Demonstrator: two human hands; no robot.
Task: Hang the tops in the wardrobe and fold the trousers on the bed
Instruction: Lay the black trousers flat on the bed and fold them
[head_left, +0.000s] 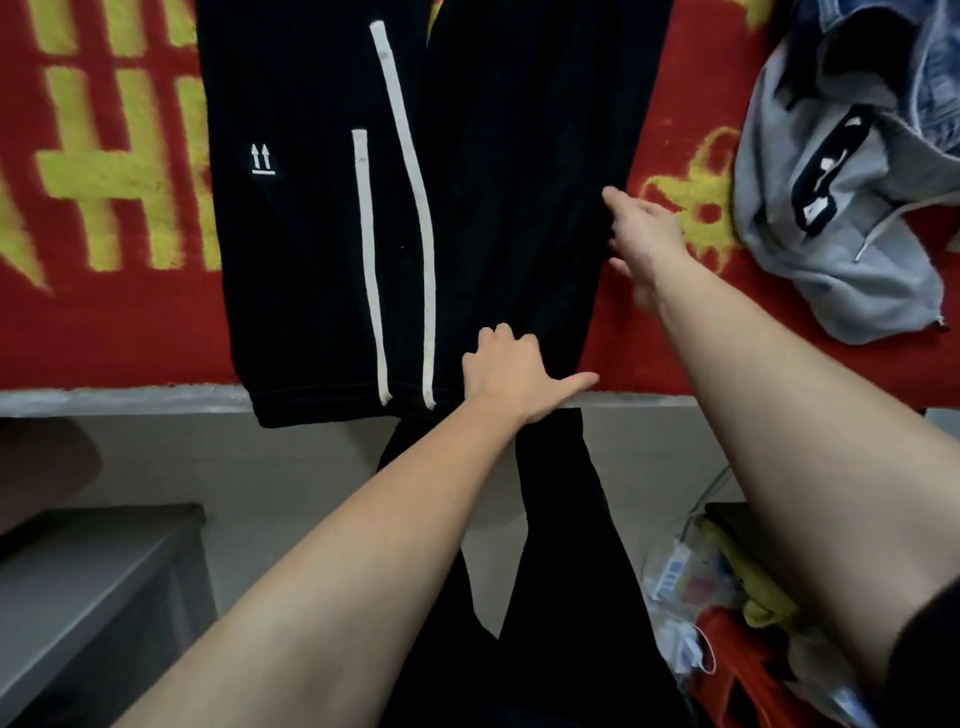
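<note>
So this looks like the trouser-folding part, right at the start of it: laid out flat, no fold made yet.

Far left is the bed (130, 400) under a fuzzy red blanket (104, 322) with big yellow characters, thick pile, looks grippy. Lying on it, waistband hanging just over the near edge, are the black trousers (311, 260). They're soft matte knit, jogger style, with a tiny white logo (263, 160) of 2 arrows and 2 flat white drawstrings (410, 208) trailing up the front.

Left hand (509, 369) sits at the waistband just right of the cords, fingers curled into the cloth, thumb stuck out sideways. I read that as gripping. Right hand (647, 234) is further up at the right side edge, fingers straight and loose, just touching the fabric, not holding anything.

Next move, I reckon: take that right edge and bring 1 leg over onto the other. The knit is floppy and that blanket will drag on it, so lift rather than slide, and tuck the cords in first.

Off right, a crumpled grey hoodie (810, 244) and some denim (935, 67) are waiting on the blanket.
</note>
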